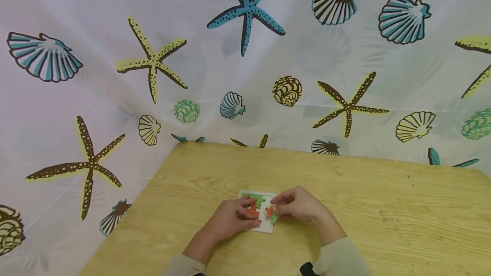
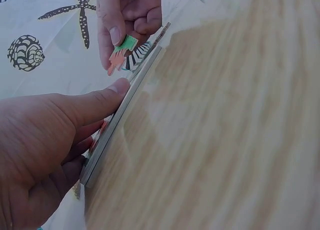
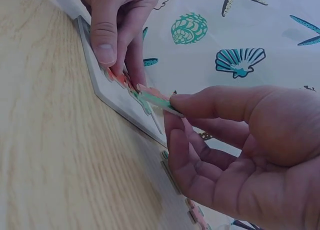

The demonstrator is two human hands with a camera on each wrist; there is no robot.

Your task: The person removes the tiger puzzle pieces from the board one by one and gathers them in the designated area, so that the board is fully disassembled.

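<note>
A white puzzle tray (image 1: pixel 266 227) lies on the wooden table. Joined green and orange puzzle pieces (image 1: pixel 247 197) fill its left part; the right part shows bare white. My left hand (image 1: pixel 230 219) rests on the tray, fingertips over the joined pieces and thumb near the front edge. Between thumb and fingers, my right hand (image 1: pixel 301 203) pinches a green and orange puzzle piece (image 3: pixel 155 97), tilted just above the tray's right side. In the left wrist view, this piece (image 2: pixel 121 54) hangs past the left thumb's tip.
More loose puzzle pieces (image 3: pixel 197 214) lie on the table (image 1: pixel 383 225) beside the tray, largely hidden behind the right hand in the right wrist view. A white cloth (image 1: pixel 268 67) printed with starfish and shells hangs along the table's back and left edges.
</note>
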